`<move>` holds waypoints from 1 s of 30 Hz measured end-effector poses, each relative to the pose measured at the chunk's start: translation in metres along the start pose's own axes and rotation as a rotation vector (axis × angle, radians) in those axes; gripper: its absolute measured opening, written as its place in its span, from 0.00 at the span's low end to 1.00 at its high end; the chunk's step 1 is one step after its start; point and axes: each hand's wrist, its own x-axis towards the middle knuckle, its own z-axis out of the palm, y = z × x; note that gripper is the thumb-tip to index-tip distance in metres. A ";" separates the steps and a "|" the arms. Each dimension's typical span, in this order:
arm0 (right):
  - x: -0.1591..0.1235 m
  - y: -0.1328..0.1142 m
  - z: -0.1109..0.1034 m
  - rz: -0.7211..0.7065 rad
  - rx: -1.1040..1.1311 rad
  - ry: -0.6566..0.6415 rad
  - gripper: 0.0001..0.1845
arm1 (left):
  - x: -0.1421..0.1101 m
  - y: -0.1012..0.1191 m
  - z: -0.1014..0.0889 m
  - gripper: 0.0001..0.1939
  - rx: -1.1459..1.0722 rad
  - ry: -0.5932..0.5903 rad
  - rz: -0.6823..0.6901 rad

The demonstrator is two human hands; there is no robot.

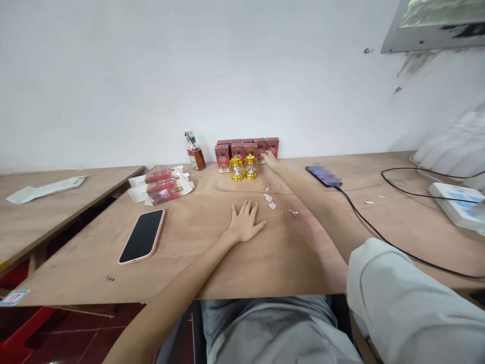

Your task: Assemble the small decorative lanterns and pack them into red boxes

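My left hand (244, 221) lies flat on the wooden table (182, 268), fingers spread, holding nothing. With the other arm stretched far forward, my right hand (270, 160) has its fingers bent against a small red box (260, 146) in the group by the wall; how firm the grip is stays unclear. Just left of that hand, two small gold lanterns (237, 169) with clear middles stand upright before the boxes. Between my hands lie thin wire handles (273, 187), white plastic pieces (270, 201) and tiny metal parts (292, 213).
Two opened red boxes (164, 190) with white flaps lie at left, near a bottle of brown liquid (196, 155). A pink-edged phone (143, 236) rests in front of them. At right are another phone (324, 176), its black cable (373, 227) and a white box (454, 205).
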 end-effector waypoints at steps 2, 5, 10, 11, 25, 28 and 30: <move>-0.022 0.007 -0.014 -0.020 -0.055 0.094 0.12 | 0.009 -0.001 0.001 0.38 -0.009 0.005 -0.003; -0.075 0.026 -0.042 -0.061 -0.135 0.129 0.14 | 0.023 -0.002 0.003 0.38 -0.023 0.027 -0.009; -0.168 0.052 -0.085 -0.166 -0.482 -0.090 0.22 | 0.040 -0.004 0.001 0.35 -0.070 0.065 -0.033; -0.181 0.053 -0.089 -0.169 -0.537 -0.132 0.25 | 0.041 -0.004 0.001 0.34 -0.083 0.074 -0.038; -0.195 0.029 -0.048 -0.143 -1.020 -0.406 0.41 | 0.041 -0.082 -0.003 0.23 -0.183 0.430 -0.017; -0.192 0.028 -0.044 -0.178 -1.018 -0.392 0.37 | 0.020 -0.124 -0.014 0.25 0.024 0.525 -0.163; -0.192 0.030 -0.044 -0.203 -1.010 -0.382 0.34 | 0.004 -0.149 -0.021 0.27 0.107 0.599 -0.287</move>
